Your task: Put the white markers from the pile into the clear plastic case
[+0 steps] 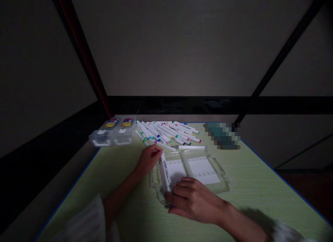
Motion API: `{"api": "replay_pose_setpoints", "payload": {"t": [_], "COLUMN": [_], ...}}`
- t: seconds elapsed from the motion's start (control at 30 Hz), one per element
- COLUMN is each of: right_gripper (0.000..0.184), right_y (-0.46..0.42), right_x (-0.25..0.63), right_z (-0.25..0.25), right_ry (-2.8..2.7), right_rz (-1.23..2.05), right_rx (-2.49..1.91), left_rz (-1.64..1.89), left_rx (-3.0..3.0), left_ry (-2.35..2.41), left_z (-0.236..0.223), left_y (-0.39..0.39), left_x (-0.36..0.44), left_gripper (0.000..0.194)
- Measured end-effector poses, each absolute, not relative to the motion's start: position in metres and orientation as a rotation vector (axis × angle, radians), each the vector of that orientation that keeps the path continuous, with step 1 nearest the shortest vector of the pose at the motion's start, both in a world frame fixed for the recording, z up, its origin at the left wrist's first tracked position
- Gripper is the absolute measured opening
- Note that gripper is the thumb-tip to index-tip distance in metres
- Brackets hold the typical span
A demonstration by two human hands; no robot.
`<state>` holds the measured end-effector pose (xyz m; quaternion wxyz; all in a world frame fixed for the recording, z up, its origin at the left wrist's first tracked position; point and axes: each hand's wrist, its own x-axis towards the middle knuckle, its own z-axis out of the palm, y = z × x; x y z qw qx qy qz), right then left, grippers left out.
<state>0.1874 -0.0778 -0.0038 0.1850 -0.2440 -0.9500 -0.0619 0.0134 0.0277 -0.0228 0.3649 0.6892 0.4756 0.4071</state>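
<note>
A white marker (165,169) with dark print lies lengthwise along the left edge of an open clear plastic case (223,190). At its far end, my left hand (150,159) pinches the tip between closed fingers. My right hand (192,199) curls over the near end, with its fingertips on the marker and the knuckles above the case's left half. White ridged inserts (203,169) show in both halves of the case. Just behind the case lies another white marker (191,147) with a grey end, placed crosswise.
Several white markers with coloured ends (166,132) are heaped at the back of the table (125,200). Two clear cases with labels (123,132) stand side by side at the back left. A blurred-out flat item (222,136) lies at the back right. A wall rises behind.
</note>
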Motion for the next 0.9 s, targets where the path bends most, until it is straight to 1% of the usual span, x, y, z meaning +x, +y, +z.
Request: {"api": "replay_pose_setpoints", "payload": {"t": [0.23, 0.43, 0.63, 0.9], "right_gripper": [0.026, 0.026, 0.023, 0.024], "right_y": [-0.0775, -0.0777, -0.0772, -0.0756], "right_x": [0.1865, 0.1860, 0.1861, 0.1861], "right_z": [-0.0037, -0.0007, 0.0018, -0.0003], "right_ry": [-2.754, -2.774, -2.767, -2.786], "right_rz": [-0.112, -0.052, -0.030, -0.061], "right_rx": [-0.737, -0.743, -0.731, -0.706], "left_rz": [1.035, 1.002, 1.001, 0.988], "left_rx": [1.712, 1.633, 1.605, 1.625], "left_ry": [1.223, 1.236, 1.227, 1.212], "left_z": [-0.0234, -0.0215, -0.0180, -0.0182], "left_y": [0.0287, 0.0304, 0.0292, 0.0312], "left_x": [0.0148, 0.0147, 0.0153, 0.0155], "left_gripper": [0.012, 0.018, 0.017, 0.018]}}
